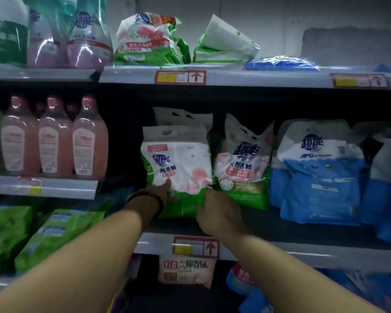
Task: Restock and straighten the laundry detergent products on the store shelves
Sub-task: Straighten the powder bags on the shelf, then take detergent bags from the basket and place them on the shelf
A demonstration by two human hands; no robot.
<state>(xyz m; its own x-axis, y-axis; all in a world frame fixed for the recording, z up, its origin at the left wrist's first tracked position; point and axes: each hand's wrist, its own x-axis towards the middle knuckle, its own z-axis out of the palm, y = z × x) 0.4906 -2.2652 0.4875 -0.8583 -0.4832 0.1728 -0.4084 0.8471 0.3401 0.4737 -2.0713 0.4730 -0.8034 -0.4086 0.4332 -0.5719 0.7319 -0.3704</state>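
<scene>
A white, pink and green detergent powder bag [178,163] stands upright on the middle shelf [303,251]. My left hand [165,192] holds its lower left part, thumb lying up the front. My right hand [217,213] grips the bag's green bottom right corner. Another like bag [183,116] stands behind it, and a third of the same kind [243,163] leans just to its right. Blue and white detergent bags [316,172] fill the shelf further right.
Pink bottles [54,141] line the shelf at left. The top shelf holds two slumped green and white bags [151,41], a flat blue pack [280,63] and wrapped refill pouches [86,39]. Green packs [50,236] lie lower left. Price tags [195,246] mark shelf edges.
</scene>
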